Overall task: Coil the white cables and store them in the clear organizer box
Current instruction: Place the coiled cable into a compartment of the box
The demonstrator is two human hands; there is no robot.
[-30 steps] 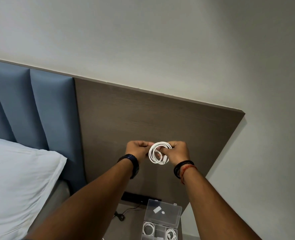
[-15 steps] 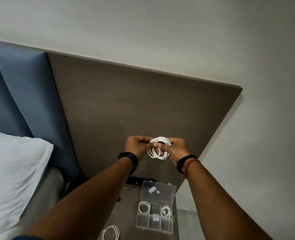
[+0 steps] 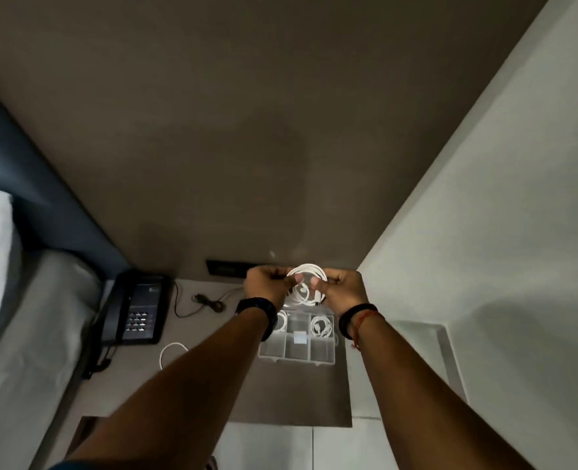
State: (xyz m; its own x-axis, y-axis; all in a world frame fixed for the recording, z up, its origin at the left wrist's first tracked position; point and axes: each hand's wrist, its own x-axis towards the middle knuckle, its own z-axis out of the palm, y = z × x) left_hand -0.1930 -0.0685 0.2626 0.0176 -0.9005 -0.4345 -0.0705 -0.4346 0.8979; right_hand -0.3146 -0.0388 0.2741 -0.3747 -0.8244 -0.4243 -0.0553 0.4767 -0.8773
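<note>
A coiled white cable (image 3: pixel 307 283) is held up between both hands, just above the far end of the clear organizer box (image 3: pixel 296 355). My left hand (image 3: pixel 266 285) pinches the coil's left side and my right hand (image 3: pixel 342 289) grips its right side. The box lies open on the bedside table, with a coiled white cable (image 3: pixel 321 326) in its right compartment, another partly hidden behind my left wrist, and a small white adapter (image 3: pixel 299 336) in the middle. A loose white cable (image 3: pixel 169 351) lies on the table to the left, partly hidden by my left forearm.
A black desk phone (image 3: pixel 135 308) stands at the table's left, next to the bed (image 3: pixel 26 334). A thin black cord (image 3: pixel 206 301) trails behind it near a dark wall socket panel (image 3: pixel 226 268). A wall (image 3: pixel 484 232) closes the right side.
The camera has tilted down, bringing the table, phone and whole box into view. Both hands have lowered with the coil to just above the box.
</note>
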